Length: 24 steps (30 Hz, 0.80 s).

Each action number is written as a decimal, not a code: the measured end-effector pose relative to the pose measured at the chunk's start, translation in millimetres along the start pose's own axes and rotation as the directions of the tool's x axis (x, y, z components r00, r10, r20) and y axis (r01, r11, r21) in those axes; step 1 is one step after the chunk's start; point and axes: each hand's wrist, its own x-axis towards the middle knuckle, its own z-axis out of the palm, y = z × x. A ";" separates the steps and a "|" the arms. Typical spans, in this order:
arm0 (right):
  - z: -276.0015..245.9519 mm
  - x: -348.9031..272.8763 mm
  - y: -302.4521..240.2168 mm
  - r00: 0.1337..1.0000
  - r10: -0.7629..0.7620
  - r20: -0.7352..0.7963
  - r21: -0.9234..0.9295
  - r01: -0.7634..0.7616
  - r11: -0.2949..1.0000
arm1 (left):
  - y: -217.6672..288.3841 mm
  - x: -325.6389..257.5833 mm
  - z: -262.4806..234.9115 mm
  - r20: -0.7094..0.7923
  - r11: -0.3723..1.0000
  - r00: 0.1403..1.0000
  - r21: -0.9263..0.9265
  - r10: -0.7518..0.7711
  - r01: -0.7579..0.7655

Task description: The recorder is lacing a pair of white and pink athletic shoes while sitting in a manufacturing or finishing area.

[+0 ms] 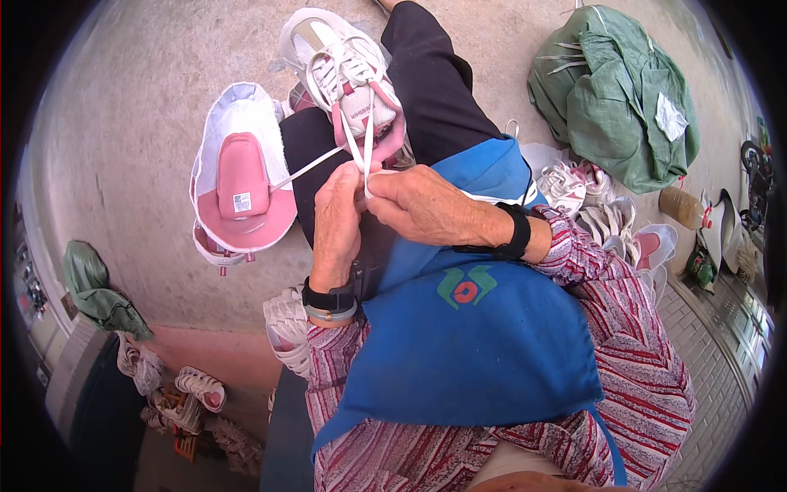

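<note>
On the person's knee, a white and pink shoe is resting while the left hand and right hand are both pinching its white lace, beside an upturned shoe.

Concrete floor with green sack, heaped shoes, pink-and-white upper.

We note a small white rectangular label on the pink insole of the shoe upper lying left of the knee. A white paper tag sits on the green woven sack at upper right. The blue apron bears a green-and-red emblem. A printed mark shows on the laced shoe's tongue.
</note>
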 end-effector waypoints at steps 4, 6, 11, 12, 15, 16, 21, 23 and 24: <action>-12.0 -6.5 -8.4 0.987 -0.058 0.148 -0.068 0.068 0.995 | -3.2 2.8 0.8 0.034 0.992 0.999 0.122 0.027 -0.031; -23.5 -11.6 -0.6 0.982 -0.092 0.162 -0.035 0.099 0.994 | -3.7 -2.4 -4.0 0.005 0.999 0.999 0.011 0.047 -0.047; -43.0 0.2 10.4 0.952 0.307 -0.011 0.195 -0.299 0.934 | 5.5 -20.8 6.1 0.143 0.991 0.986 -0.085 -0.089 0.102; -37.0 4.8 10.4 0.942 0.336 0.019 0.322 -0.324 0.890 | 5.8 -22.8 18.3 0.121 0.995 0.989 -0.038 -0.089 0.094; -20.3 13.6 23.0 0.942 0.285 0.177 0.502 -0.335 0.797 | 5.9 -25.1 25.4 0.148 0.994 0.986 -0.056 -0.084 0.093; -18.3 13.8 23.2 0.942 0.284 0.176 0.508 -0.335 0.794 | 6.5 -26.5 21.4 0.146 0.994 0.986 -0.051 -0.087 0.095; -11.1 11.1 15.8 0.899 0.297 0.321 0.841 -0.415 0.346 | 13.1 -36.8 -1.6 0.134 0.990 0.985 0.103 -0.106 0.093; -15.5 9.0 11.9 0.900 0.300 0.317 0.837 -0.414 0.358 | 19.6 -39.1 -3.2 0.138 0.987 0.986 0.143 -0.095 0.075; -17.0 8.2 14.6 0.923 0.225 0.313 0.821 -0.382 0.425 | 22.3 -38.7 -6.1 0.151 0.987 0.983 0.135 -0.103 0.083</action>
